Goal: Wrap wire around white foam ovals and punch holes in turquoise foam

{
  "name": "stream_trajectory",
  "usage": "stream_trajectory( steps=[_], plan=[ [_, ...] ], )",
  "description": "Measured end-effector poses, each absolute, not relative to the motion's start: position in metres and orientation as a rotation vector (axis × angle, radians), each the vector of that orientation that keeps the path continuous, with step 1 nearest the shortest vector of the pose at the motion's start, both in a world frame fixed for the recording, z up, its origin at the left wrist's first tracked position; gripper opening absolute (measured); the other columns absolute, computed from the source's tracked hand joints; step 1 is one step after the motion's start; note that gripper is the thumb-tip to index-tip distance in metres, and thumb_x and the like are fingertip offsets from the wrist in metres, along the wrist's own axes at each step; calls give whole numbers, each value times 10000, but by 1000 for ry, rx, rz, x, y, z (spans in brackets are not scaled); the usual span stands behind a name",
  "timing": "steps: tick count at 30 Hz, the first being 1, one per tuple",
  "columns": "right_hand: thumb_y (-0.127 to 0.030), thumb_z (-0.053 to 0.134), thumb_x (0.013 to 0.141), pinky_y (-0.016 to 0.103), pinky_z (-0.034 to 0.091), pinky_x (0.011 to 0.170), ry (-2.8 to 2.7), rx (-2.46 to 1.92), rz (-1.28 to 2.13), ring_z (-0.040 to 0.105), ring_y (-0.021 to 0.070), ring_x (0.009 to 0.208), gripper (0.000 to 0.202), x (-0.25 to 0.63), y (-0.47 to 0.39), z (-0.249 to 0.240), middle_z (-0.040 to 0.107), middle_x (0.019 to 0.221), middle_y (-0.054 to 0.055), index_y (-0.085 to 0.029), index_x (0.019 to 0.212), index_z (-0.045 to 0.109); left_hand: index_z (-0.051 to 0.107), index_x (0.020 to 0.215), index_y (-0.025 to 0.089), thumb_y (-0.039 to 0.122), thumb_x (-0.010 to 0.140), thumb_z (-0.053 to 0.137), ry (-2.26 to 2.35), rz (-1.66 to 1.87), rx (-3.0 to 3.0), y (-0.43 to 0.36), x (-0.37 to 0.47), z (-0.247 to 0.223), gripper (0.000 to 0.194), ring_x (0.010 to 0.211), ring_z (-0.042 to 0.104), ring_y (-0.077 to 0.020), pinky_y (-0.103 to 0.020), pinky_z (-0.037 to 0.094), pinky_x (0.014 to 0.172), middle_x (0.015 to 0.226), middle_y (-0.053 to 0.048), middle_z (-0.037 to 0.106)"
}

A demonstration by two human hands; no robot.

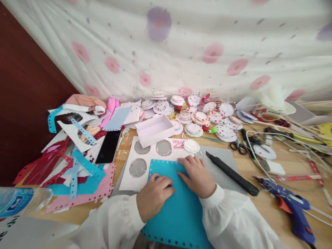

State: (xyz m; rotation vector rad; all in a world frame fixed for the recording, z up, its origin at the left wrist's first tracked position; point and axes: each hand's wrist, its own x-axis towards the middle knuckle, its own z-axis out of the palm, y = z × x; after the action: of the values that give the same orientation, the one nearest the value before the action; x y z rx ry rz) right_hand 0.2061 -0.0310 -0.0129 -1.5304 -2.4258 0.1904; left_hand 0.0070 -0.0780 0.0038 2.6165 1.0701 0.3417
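So the blue sheet (178, 216), just edge-punched so far as visible, is being steadied partly over the circle-cut white card (152, 153) by a loosely curled left hand (155, 197), pinch unclear, and an open right hand (199, 177).

Both hands (176, 186) on a blue sheet (178, 214) with holes along its top edge.

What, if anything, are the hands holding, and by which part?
The blue sheet lies under both hands: left on its upper left, right at its upper right, one fingertip by the top edge. Any pinch can't be told.
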Motion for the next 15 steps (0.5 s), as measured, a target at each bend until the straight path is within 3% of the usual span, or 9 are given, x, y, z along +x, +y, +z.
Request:
stream_trajectory(
  steps=[3,6,8,10,15],
  plan=[
    [-203,606,806,385,369,745,-2444,-1520,257,520,253,857,223,204,-25,-7,603,935,80,-218,1028,586,540,1209,216,263,916,481,1125,324,2555,-69,0,6,302,1158,515,-261,-423,416,937,1274,-101,548],
    [-161,593,811,364,351,769,-2449,-1397,264,505,226,869,154,204,-22,-4,607,921,52,-234,946,601,272,1440,210,482,789,631,1241,333,2502,-53,-6,6,791,1358,310,-335,-523,287,1082,1488,-148,329],
    [-162,575,836,356,347,792,-2433,-1311,272,508,207,880,124,205,-22,-5,621,920,35,-238,927,613,160,1477,206,561,710,675,1285,312,2484,-42,-9,5,990,1395,243,-347,-558,217,1112,1516,-162,278],
    [-193,548,872,352,345,802,-2392,-1245,274,514,191,872,104,208,-23,-8,632,922,30,-238,914,632,184,1471,218,580,686,686,1253,279,2486,-33,-12,6,1000,1379,293,-335,-562,204,1118,1489,-159,339],
    [-176,462,922,376,339,827,-2320,-1153,126,521,195,897,238,217,-24,-18,656,987,40,-265,1021,660,436,1338,225,467,745,688,1211,261,2542,-28,-18,15,689,1175,546,-290,-514,316,1080,1255,-110,603]
  ],
)
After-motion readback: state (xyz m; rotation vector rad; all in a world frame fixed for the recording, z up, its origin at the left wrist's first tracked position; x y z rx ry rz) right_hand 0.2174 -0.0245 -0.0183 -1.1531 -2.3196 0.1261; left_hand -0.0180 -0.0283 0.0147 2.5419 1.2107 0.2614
